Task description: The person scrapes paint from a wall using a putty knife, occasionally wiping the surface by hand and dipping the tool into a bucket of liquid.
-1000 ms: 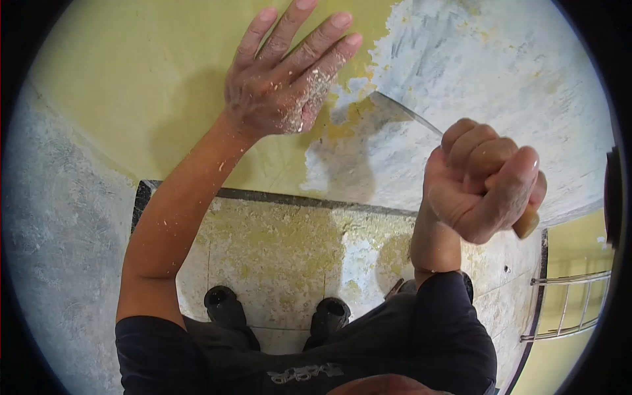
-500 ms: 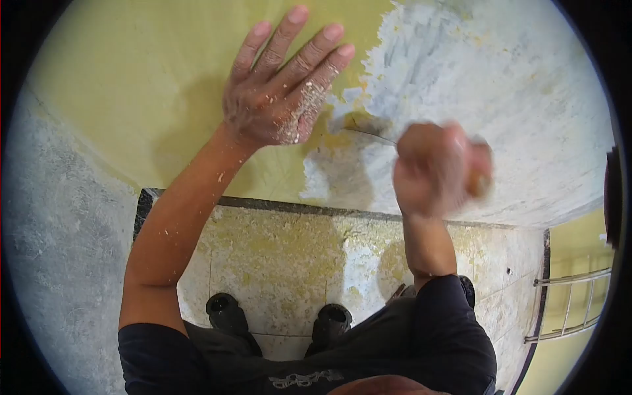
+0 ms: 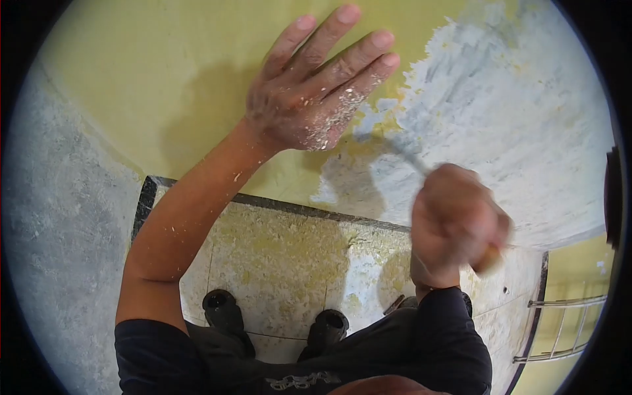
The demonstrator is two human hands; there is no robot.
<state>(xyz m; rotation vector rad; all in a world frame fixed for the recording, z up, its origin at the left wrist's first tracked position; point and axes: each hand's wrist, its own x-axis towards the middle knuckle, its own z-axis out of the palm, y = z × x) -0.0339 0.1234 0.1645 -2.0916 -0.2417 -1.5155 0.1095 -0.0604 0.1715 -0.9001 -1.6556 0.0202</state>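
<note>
My left hand (image 3: 316,85) lies against the yellow painted wall (image 3: 151,72), fingers stretched and slightly apart, with pale flakes stuck near the thumb side. To its right, my right hand (image 3: 457,224) is wrapped round the handle of a scraper (image 3: 411,158). The thin blade points up and left to the ragged border between yellow paint and the bare white-grey patch (image 3: 500,125). Motion blurs both the blade and the hand, so whether the blade tip touches the wall cannot be made out.
Paint flakes cover the tiled floor (image 3: 276,263) around my dark shoes (image 3: 329,322). A grey wall (image 3: 59,217) stands at the left. At the lower right is a metal ladder-like rack (image 3: 556,329), with a dark object (image 3: 613,197) above it.
My right hand has moved down and slightly right with the scraper, its blade now more steeply angled. In the view, my left hand appears a little further right.
</note>
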